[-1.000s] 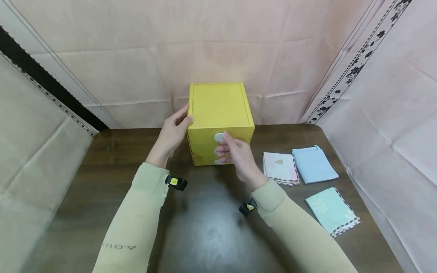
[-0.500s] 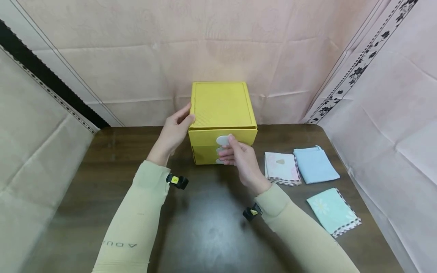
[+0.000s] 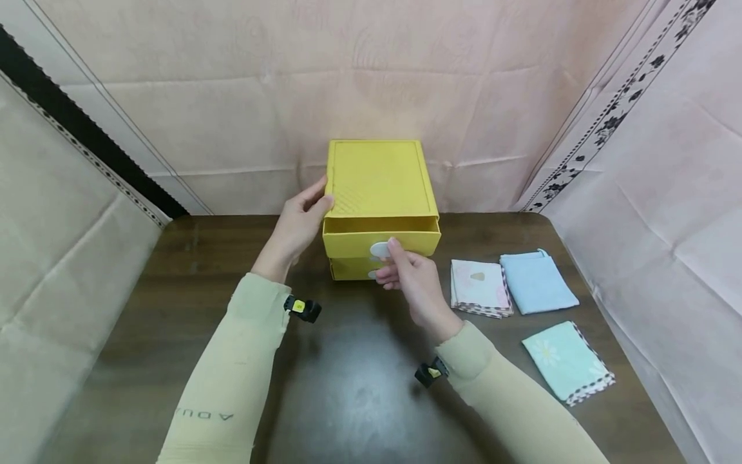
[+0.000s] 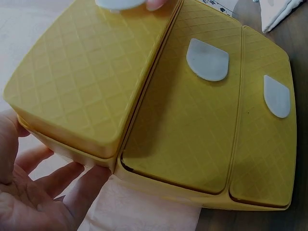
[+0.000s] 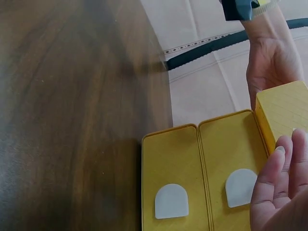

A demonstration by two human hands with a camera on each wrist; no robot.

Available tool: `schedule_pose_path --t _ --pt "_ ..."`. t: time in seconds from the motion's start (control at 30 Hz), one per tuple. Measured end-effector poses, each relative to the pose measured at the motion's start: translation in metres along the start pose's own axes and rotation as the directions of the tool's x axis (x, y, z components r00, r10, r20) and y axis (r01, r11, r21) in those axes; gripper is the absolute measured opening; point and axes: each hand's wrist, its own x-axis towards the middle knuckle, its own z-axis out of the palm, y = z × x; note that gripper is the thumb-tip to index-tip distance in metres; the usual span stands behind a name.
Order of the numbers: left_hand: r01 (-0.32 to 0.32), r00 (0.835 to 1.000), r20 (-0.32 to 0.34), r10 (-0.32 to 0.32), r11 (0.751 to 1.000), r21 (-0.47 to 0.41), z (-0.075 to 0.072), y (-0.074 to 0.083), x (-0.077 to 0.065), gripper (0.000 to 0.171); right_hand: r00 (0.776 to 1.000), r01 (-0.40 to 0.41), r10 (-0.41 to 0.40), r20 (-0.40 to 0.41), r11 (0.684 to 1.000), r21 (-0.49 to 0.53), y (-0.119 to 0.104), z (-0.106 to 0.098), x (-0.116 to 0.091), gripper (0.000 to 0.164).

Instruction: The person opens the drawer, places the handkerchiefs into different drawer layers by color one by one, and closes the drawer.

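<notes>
A yellow drawer cabinet (image 3: pixel 379 183) stands at the back of the table, its top drawer (image 3: pixel 350 245) partly pulled out. My right hand (image 3: pixel 414 283) pinches that drawer's white handle (image 3: pixel 379 249), thumb uppermost. My left hand (image 3: pixel 298 225) steadies the cabinet's left side, thumb at the top edge and fairly straight fingers (image 4: pixel 62 180) against the wall. Both lower drawers sit closed, with a white handle (image 4: pixel 209 60) on the middle one and another handle (image 4: pixel 277 96) on the bottom one. Through the gap, only the drawer's yellow inner back shows.
On the right of the dark wooden table (image 3: pixel 348 386) lie a folded white cloth (image 3: pixel 478 283), a folded light blue cloth (image 3: pixel 536 280) and a mint cloth (image 3: pixel 568 361) with a checked border. Pale fabric (image 3: pixel 371 96) hangs behind the cabinet and along both sides.
The top drawer has come out toward me from its closed position, and a gap has opened beneath the cabinet top. My right hand has moved back with its handle; my left hand stays on the side.
</notes>
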Motion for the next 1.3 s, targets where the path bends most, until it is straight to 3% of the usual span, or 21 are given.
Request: schedule_pose_path --t 0.23,0.47,0.9,1.07,1.3 --pt "0.043 0.999 0.029 -0.042 0.999 -0.018 0.001 -0.002 -0.001 0.053 1.000 -0.016 0.015 -0.012 0.999 -0.043 0.003 -0.006 -0.020 0.068" --pt "0.002 1.000 0.010 -0.001 1.000 -0.016 0.003 0.000 0.000 0.052 1.000 -0.010 0.010 -0.002 0.999 -0.052 0.003 -0.007 -0.040 0.062" --pt "-0.007 1.000 0.003 0.007 1.000 -0.012 0.003 0.003 0.000 0.053 0.997 -0.026 0.033 0.072 0.995 -0.096 0.008 -0.012 -0.085 0.049" --pt "-0.011 1.000 -0.003 0.011 1.000 -0.010 0.001 0.002 0.002 0.053 0.994 0.005 0.006 0.111 0.995 -0.099 0.009 -0.011 -0.090 0.045" --pt "0.001 1.000 -0.008 -0.001 1.000 -0.004 0.001 0.000 0.003 0.054 0.995 0.015 -0.007 0.099 0.997 -0.078 0.012 -0.013 -0.088 0.043"
